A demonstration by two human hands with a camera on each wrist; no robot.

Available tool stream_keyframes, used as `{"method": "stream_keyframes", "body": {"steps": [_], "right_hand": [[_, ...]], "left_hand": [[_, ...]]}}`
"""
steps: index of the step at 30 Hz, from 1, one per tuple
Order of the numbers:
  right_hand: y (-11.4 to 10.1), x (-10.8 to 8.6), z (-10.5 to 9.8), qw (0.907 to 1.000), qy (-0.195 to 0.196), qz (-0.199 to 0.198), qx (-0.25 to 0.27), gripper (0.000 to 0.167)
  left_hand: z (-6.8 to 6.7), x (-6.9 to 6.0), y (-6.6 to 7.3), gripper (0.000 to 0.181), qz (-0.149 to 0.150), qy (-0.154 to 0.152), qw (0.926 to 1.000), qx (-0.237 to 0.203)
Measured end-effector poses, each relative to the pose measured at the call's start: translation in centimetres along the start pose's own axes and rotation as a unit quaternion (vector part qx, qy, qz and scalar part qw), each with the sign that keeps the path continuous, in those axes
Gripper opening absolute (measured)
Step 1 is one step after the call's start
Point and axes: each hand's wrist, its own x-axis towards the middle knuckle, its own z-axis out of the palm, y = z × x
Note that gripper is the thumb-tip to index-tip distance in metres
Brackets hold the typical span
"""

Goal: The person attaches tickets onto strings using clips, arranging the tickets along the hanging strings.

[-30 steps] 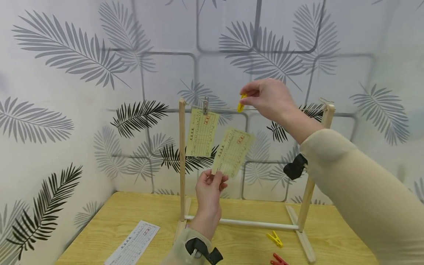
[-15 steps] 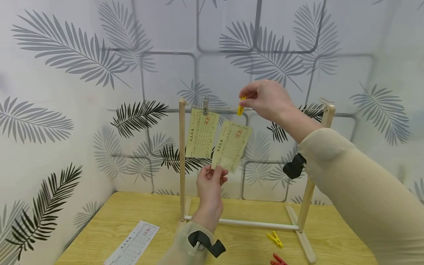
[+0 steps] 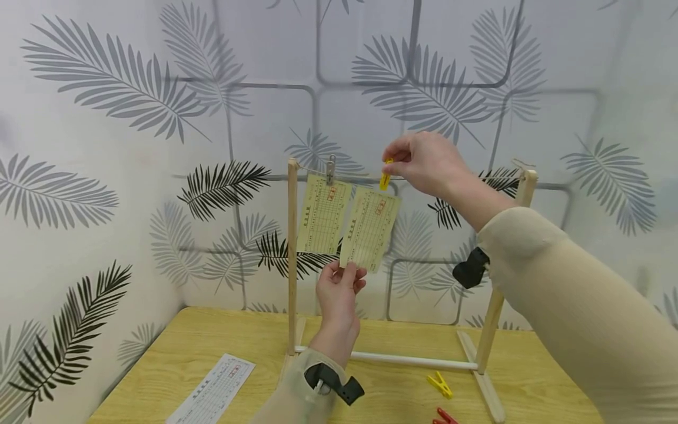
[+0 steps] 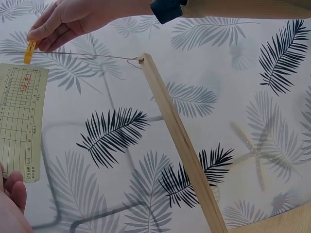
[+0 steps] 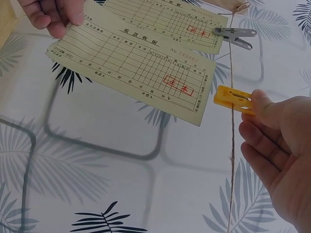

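Observation:
In the head view my left hand (image 3: pixel 339 300) pinches the lower edge of a pale yellow printed receipt (image 3: pixel 371 229) and holds it up, slightly tilted, below the string. My right hand (image 3: pixel 426 164) holds a yellow clothespin (image 3: pixel 386 176) between thumb and fingers at the string (image 5: pixel 232 165). The right wrist view has the clothespin's nose pointing at the receipt's top edge, with a narrow gap between them. Beside it a second pale yellow receipt (image 3: pixel 321 218) hangs from the string under a silver metal clip (image 3: pixel 331 171).
A wooden frame with a left post (image 3: pixel 292 259) and right post (image 3: pixel 492 318) carries the string. On the wooden table (image 3: pixel 392 400) lie a white printed slip (image 3: pixel 212 391), another yellow clothespin (image 3: pixel 439 384) and a red clothespin (image 3: pixel 444 417). A patterned wall stands behind.
My left hand has raised the receipt toward the string, bringing its top edge near the clothespin. My right hand has lowered slightly with the yellow clothespin.

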Motion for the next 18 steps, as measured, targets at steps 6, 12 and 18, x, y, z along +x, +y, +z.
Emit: {"method": "stream_keyframes", "body": {"steps": [6,12,18], "right_hand": [[0.20,0.01,0.15,1.0000,0.003,-0.003,-0.002,0.024],[0.12,0.10,0.27,1.0000,0.000,-0.003,-0.001,0.026],[-0.07,0.19,0.22,1.0000,-0.002,-0.002,-0.001,0.026]], "left_hand": [[0.21,0.11,0.10,0.015,0.000,0.000,1.0000,-0.003],[0.42,0.22,0.07,0.015,-0.001,-0.001,1.0000,-0.008],[0.43,0.31,0.05,0.015,-0.004,0.004,0.9999,-0.010]]}}
